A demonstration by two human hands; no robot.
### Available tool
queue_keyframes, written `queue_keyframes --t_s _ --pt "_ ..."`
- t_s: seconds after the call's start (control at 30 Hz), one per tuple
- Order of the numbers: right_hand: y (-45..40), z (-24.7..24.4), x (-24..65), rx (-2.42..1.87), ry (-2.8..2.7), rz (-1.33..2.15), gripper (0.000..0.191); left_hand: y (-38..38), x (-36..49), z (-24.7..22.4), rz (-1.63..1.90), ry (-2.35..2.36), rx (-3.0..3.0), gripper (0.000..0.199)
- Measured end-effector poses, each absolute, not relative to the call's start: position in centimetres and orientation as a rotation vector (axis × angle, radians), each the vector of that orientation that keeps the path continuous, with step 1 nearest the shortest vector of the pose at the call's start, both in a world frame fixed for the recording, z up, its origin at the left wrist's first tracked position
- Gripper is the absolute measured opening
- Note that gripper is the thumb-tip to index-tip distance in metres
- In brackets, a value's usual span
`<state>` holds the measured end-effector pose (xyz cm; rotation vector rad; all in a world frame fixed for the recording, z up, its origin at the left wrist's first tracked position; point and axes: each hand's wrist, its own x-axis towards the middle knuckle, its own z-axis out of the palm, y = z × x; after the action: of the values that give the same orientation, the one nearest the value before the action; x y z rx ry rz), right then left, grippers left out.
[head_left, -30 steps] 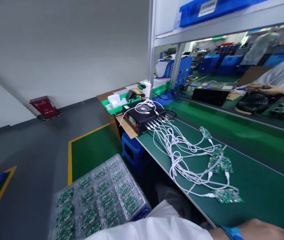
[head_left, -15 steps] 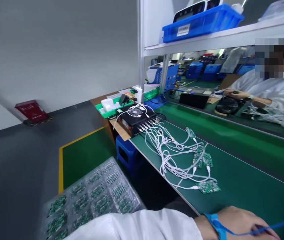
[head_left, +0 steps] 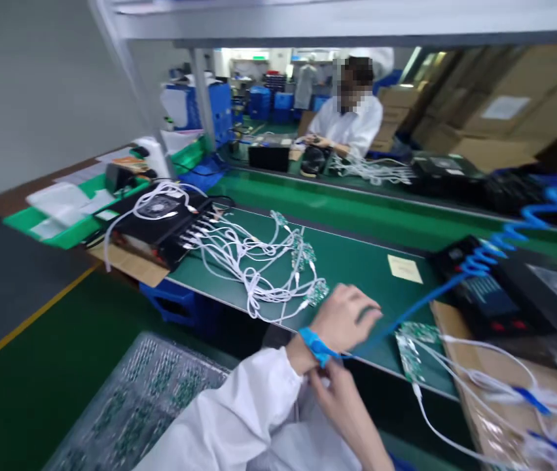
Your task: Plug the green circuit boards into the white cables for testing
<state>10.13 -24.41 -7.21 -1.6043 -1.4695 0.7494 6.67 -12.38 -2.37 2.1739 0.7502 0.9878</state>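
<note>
My left hand [head_left: 344, 318] is over the bench's front edge, wearing a blue wrist strap [head_left: 315, 345] with a coiled blue cord. Its fingers are curled and partly blurred; whether they hold anything does not show. Below it, my right hand [head_left: 334, 392] reaches up to the strap at the left wrist, its fingertips partly hidden under it. Beyond my left hand lie green circuit boards [head_left: 316, 292] plugged into white cables [head_left: 253, 275], which run to a black box with a fan [head_left: 160, 212]. More boards [head_left: 410, 353] with white cables lie to the right.
A green tray [head_left: 69, 226] stands at the far left. Below the bench are a clear tray of boards [head_left: 135, 399] and a blue stool [head_left: 173, 304]. At right sit a black device [head_left: 484, 294] and cardboard [head_left: 474, 386]. Across the bench a person in white [head_left: 366, 121] works.
The view has swung right, bringing in the right-hand boards and black device. My left hand now shows further left in the picture, and my right hand has come into view at the wrist strap.
</note>
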Motion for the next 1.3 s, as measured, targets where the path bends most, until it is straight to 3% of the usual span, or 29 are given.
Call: queue_keyframes --t_s 0.07,0.17,0.37,0.47,0.63,0.87,0.93,1.07,1.17,1.3 --pt "-23.4 -6.5 11.2 -1.644 -1.399 0.649 0.040 -10.8 4.7 -0.1 1.027 0.994 2.257 0.024" --pt "-19.6 -5.7 12.3 -1.785 -1.314 0.314 0.045 -8.3 3.4 1.1 0.665 1.239 2.386 0.026" --pt "-13.8 -7.2 12.6 -1.939 -1.306 0.156 0.046 -5.0 3.7 0.0 0.357 1.217 2.354 0.016" --pt "-12.8 -7.4 12.8 -1.774 -1.175 0.299 0.043 -4.1 3.5 0.8 0.313 1.097 2.339 0.018" --pt "-12.1 -5.9 12.6 -1.257 -0.889 0.841 0.043 -3.2 1.9 3.0 0.289 0.967 2.197 0.015" --pt "-12.1 -3.3 10.7 -0.675 -0.373 1.333 0.030 -3.3 0.1 4.3 0.282 0.922 2.117 0.030" --pt "-11.7 -2.8 9.9 -0.638 -0.317 1.403 0.030 -3.5 -0.2 4.6 0.260 0.973 2.167 0.027" --pt "-10.3 -2.6 8.1 -0.714 -0.313 1.480 0.051 -3.8 -0.5 4.3 0.236 1.060 2.484 0.019" --pt "-9.3 -2.4 6.9 -0.780 -0.272 1.452 0.057 -3.8 -0.6 3.7 0.238 1.086 2.680 0.016" --pt "-8.7 -2.1 6.2 -0.792 -0.137 1.446 0.060 -3.8 -0.5 3.2 0.189 1.139 2.742 0.024"
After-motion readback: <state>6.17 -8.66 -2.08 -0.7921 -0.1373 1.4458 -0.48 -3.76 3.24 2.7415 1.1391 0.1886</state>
